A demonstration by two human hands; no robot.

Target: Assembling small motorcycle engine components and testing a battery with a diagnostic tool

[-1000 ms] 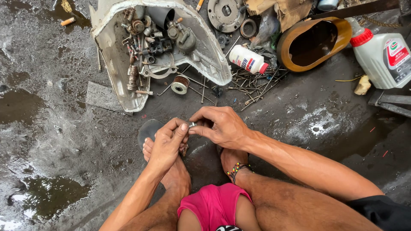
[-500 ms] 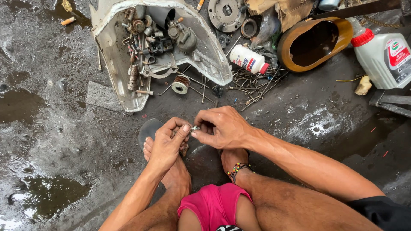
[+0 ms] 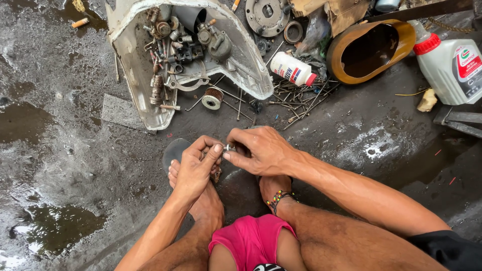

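Two hands meeting low in the head view, fingertips pinched together over one small metal part (image 3: 229,147). Left hand (image 3: 195,170) curled shut, thumb and forefinger nipping the near end of the part; something dark and small tucked under its palm, too hidden to tell what. Right hand (image 3: 261,149) closed down from the other side, fingertips clamped on the same silvery piece. Part right between the two, touching both, long axis running roughly left to right from one hand across to the other. Neither hand nearer than the other: dead centre, shared grip.

Directly below, bare feet (image 3: 203,200) on the floor, a beaded anklet (image 3: 278,198) on the right ankle, pink shorts (image 3: 251,241) at the bottom edge.

Floor (image 3: 65,165) wet, dark, oily concrete, puddles off to the left. No bench anywhere; everything down on the ground.

Further ahead of the hands, well apart: a white plastic cowling (image 3: 241,60) lying like a tray, full of bolts, springs and small engine bits. Just beside it a little round filter (image 3: 212,98), a scatter of thin metal spokes (image 3: 296,95), a small white bottle (image 3: 293,69) on its side. Right of that, an orange-brown pan (image 3: 341,65) with dark liquid, then a grey oil jug with a red cap (image 3: 452,65).
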